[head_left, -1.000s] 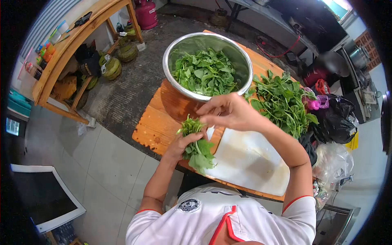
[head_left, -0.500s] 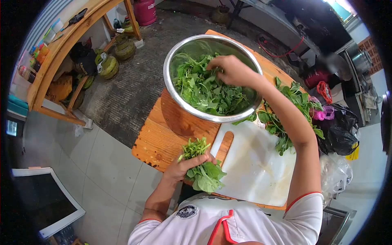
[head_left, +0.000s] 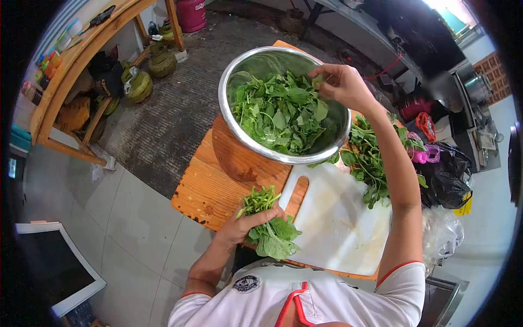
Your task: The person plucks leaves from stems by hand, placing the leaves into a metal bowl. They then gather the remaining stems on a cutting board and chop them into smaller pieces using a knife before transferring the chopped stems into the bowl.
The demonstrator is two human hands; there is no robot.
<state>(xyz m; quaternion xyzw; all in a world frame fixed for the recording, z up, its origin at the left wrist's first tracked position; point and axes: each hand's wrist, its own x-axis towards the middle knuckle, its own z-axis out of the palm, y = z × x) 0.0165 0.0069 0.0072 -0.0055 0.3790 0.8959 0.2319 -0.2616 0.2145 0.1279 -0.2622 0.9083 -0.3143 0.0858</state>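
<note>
My left hand [head_left: 243, 224] is closed round a bunch of leafy greens [head_left: 275, 240], its cut stems pointing up and its broad leaves hanging below. The bunch is over the near edge of the wooden table [head_left: 199, 182]. Over the right rim of a large steel bowl [head_left: 224, 101], my right hand [head_left: 346, 87] has its fingers bent together, with a bit of green leaf showing at the fingertips. Loose picked leaves [head_left: 280, 111] fill much of the bowl. Right of the bowl lies a heap of uncut leafy stems [head_left: 368, 152], partly behind my right forearm.
A white cutting board [head_left: 335, 218] with a handle slot lies in front of the bowl. Black plastic bags [head_left: 444, 174] and a clear bag [head_left: 441, 234] sit at the right. Green gas cylinders [head_left: 139, 87] stand under a wooden shelf [head_left: 81, 60] at the left.
My right hand has moved right and slightly up from the middle of the bowl to its right rim, uncovering the leaves. The left hand still holds the bunch in nearly the same place.
</note>
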